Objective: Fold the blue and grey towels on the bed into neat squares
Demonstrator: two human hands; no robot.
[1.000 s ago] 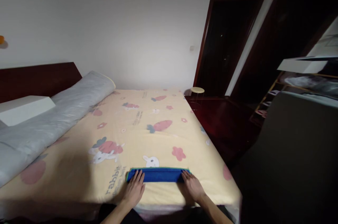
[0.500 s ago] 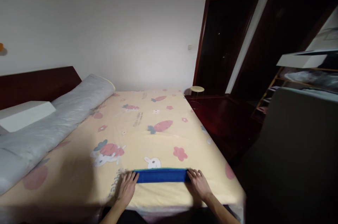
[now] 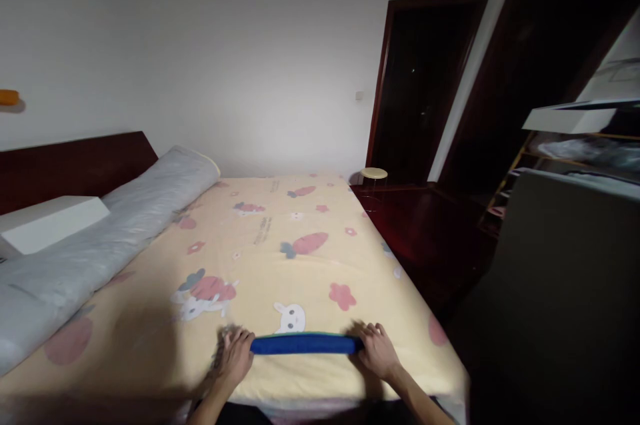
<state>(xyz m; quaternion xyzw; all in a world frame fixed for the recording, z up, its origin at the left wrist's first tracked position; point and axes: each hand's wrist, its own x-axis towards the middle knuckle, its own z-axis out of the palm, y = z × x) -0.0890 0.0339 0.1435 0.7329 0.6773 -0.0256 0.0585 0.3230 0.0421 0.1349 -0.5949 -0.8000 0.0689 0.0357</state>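
A narrow strip of folded blue cloth point(image 3: 306, 344) lies crosswise near the front edge of the bed, a thin green line along its far edge. Around its left end my left hand point(image 3: 238, 353) is closed, fingers curled. My right hand point(image 3: 377, 349) grips the right end in the same way. Both hands rest at about the height of the sheet, and the fingertips are partly hidden. Beneath everything is a pale yellow bedsheet point(image 3: 320, 285) printed with rabbits, carrots and flowers.
A rolled grey quilt or mat point(image 3: 115, 238) runs along the left, with a white box point(image 3: 55, 221) on it by the dark headboard point(image 3: 75, 161). A round stool point(image 3: 374, 173) stands past the far right corner. A dark panel point(image 3: 565, 291) and shelves point(image 3: 575, 145) are at right.
The blue cloth has become narrower, its far edge now closer to me. My hands have gone from lying on its ends to curling around them.
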